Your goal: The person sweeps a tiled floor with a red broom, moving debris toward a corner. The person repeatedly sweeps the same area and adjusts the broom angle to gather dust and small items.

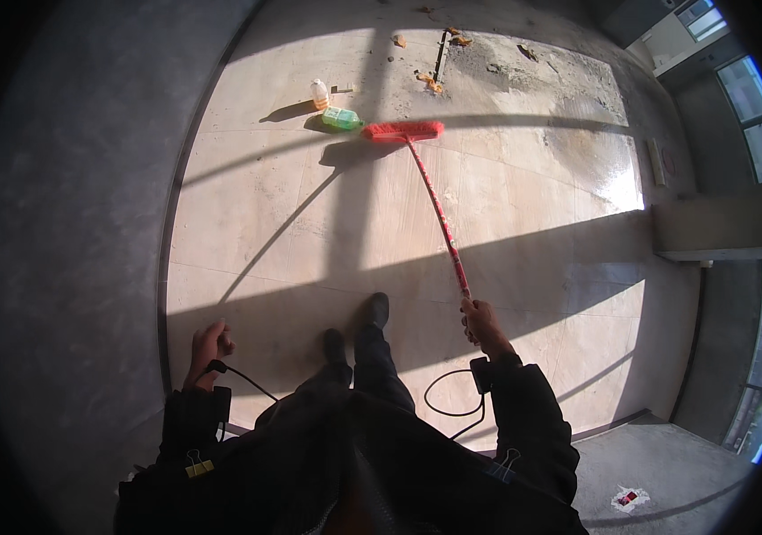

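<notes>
My right hand (483, 328) grips the lower end of a long red patterned broom handle (444, 224). The handle runs away from me to the red-bristled broom head (404, 132), whose shadow falls on the floor to its left. Touching or nearly touching the head's left end is a green plastic bottle (342, 119) on its side. Just behind that bottle is a clear plastic bottle (319, 95) with orange contents, apparently upright. My left hand (212, 348) hangs loosely curled at my left side, with nothing seen in it.
Dry leaves (431, 82), a thin dark strip (442, 57) and dirt lie on the tiled floor (381, 221) farther ahead. A grey wall (73, 234) bounds the left; windows (754, 117) are at right. Cables (454, 401) loop near both my wrists.
</notes>
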`<state>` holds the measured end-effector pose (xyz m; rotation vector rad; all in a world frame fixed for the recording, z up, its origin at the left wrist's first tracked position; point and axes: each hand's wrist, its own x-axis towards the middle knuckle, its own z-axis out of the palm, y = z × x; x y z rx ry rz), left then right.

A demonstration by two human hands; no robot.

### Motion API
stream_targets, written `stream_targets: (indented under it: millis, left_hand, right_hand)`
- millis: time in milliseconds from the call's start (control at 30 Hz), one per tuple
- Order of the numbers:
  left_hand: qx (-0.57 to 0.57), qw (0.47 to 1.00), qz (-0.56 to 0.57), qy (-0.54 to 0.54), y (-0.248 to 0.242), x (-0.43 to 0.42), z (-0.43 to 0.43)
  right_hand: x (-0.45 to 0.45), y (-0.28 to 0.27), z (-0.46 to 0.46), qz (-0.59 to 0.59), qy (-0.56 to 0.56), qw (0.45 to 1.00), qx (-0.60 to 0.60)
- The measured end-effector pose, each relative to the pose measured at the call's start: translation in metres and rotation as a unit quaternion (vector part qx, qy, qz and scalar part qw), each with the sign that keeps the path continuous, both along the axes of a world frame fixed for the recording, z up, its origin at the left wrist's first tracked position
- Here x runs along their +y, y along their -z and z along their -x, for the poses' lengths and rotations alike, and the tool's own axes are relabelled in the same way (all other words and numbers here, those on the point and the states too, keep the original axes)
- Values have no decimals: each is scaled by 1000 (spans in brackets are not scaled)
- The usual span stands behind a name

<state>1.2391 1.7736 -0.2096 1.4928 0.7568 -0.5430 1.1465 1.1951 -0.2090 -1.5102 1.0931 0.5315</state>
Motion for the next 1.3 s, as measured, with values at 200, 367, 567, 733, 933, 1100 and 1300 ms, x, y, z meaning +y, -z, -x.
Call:
stream_targets:
  millis: [200, 367, 567, 733, 933, 1100, 1300]
  left_hand:
    - [25, 997, -1, 71, 33, -14, -19]
    - [41, 991, 23, 128, 49, -33, -24]
    - [57, 977, 6, 204, 66, -49, -25]
    - [65, 971, -47, 223, 63, -51, -18]
    - [99, 979, -71, 162, 38, -29, -3]
    - [118, 977, -128, 126, 26, -14, -2]
    - [94, 987, -68, 113, 42, -33, -5]
  right_hand:
    - [47, -47, 219, -43, 54, 994, 86]
    - [115, -26, 384, 84, -107, 989, 48]
    - [179, 22, 445, 122, -16, 989, 87]
    - [137, 25, 339, 121, -24, 988, 92]
    - [33, 30, 90, -83, 109, 986, 99]
    - [-27, 53, -53, -45, 96, 990, -88]
    - [-20, 29, 41, 26, 97, 994, 28]
